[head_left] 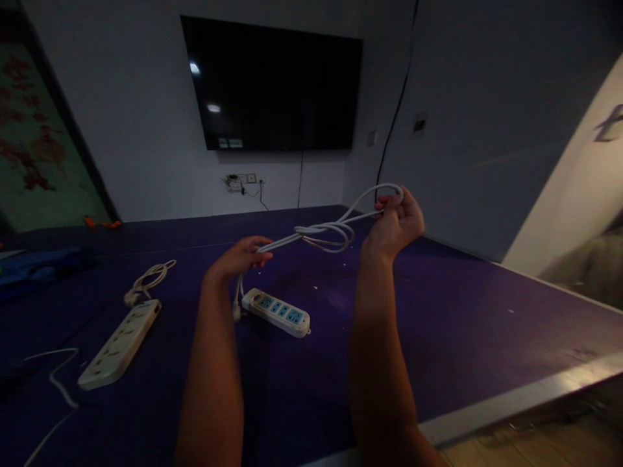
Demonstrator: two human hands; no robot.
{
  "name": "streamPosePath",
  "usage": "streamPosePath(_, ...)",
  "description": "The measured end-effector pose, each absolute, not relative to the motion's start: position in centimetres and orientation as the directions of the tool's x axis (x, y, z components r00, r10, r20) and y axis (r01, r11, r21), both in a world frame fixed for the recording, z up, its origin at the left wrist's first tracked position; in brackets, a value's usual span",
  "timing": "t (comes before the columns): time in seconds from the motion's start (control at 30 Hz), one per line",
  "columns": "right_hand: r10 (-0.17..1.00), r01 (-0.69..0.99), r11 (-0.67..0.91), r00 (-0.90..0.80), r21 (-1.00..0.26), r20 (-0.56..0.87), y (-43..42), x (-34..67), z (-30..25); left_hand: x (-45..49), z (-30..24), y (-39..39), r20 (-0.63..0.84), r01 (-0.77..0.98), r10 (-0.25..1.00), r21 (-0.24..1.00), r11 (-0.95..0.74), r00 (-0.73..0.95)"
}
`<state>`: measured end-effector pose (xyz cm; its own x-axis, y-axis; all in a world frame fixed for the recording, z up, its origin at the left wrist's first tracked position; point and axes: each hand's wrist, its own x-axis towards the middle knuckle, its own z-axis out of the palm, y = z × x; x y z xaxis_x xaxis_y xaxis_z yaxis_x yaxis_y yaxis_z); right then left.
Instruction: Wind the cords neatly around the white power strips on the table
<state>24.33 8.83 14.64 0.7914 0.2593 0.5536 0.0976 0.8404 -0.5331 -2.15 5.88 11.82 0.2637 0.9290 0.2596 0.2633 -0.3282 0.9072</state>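
Note:
A white power cord (321,228) stretches between my two hands above the purple surface, with a loose knot and loops in its middle. My left hand (247,253) is closed around the doubled strands at the left end. At the right, my right hand (396,217) pinches the looped end, which arcs over the fingers. From my left hand the cord drops to a white power strip (277,312) with blue sockets, lying below. Beside that strip's left end rests the cord's white plug (237,311).
On the left lies a second white power strip (121,344) with its coiled cord (150,279). A loose white cable (61,383) and blue cloth (41,264) are near it. A television (272,84) hangs on the back wall. The platform's pale edge (516,395) runs along the lower right.

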Motion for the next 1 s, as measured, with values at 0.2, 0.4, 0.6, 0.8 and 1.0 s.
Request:
streamPosePath(0.2, 0.354, 0.026, 0.837, 0.736, -0.547, 0.577, 9.7, 25.6, 14.2, -2.2, 11.7, 6.3, 0.330, 0.295, 0.915, 0.872, -0.390, 0.233)
streamPosePath(0.4, 0.607, -0.153, 0.714, 0.622, -0.683, 0.495, 10.3, 26.0, 13.6, -2.7, 12.2, 6.1, 0.342, 0.425, 0.918, 0.814, -0.396, 0.202)
streamPosePath(0.6, 0.742, -0.084, 0.555, 0.499, -0.827, 0.447, 9.7, 24.6, 13.4, -2.4, 12.4, 6.2, 0.409, 0.395, 0.911, 0.831, -0.392, 0.043)
streamPosePath(0.8, 0.851, 0.089, 0.373, 0.363, -0.924, 0.379, 10.8, 22.6, 12.6, -2.1, 12.2, 6.8, 0.384, 0.173, 0.881, 0.922, -0.347, -0.277)
streamPosePath(1.0, 0.963, 0.329, 0.175, 0.139, -0.928, 0.231, 12.4, 20.4, 10.9, -2.9, 12.1, 7.3, 0.401, 0.110, 0.822, 0.914, -0.392, -0.405)
